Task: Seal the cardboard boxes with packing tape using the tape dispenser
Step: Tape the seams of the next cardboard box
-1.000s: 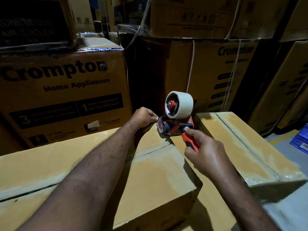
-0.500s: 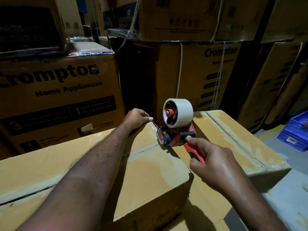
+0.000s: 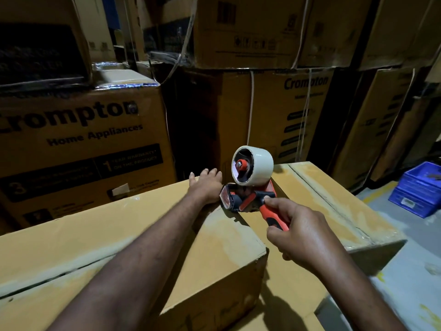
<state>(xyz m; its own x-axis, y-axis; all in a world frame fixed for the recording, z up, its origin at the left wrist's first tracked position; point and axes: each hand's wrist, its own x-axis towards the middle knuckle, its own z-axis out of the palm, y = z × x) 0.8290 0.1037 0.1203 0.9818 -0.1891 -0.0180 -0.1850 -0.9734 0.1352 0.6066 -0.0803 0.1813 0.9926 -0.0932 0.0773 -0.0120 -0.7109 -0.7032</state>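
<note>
A red and black tape dispenser (image 3: 248, 199) with a pale tape roll (image 3: 256, 166) is gripped by its handle in my right hand (image 3: 303, 232). Its front end rests at the far right corner of a plain cardboard box (image 3: 133, 240) whose top seam runs left to right. My left hand (image 3: 207, 185) lies flat with fingers spread on that box's far edge, just left of the dispenser. A second plain box (image 3: 334, 204) sits to the right, lower and partly behind the dispenser.
Tall stacks of printed Crompton cartons (image 3: 83, 139) wall off the back and left. More cartons (image 3: 303, 111) stand behind the dispenser. Blue plastic crates (image 3: 420, 189) sit on the grey floor (image 3: 410, 278) at the right.
My left hand has gone from curled at the box corner to flat with fingers spread over the far edge. The dispenser has stayed at the corner while my view shifted.
</note>
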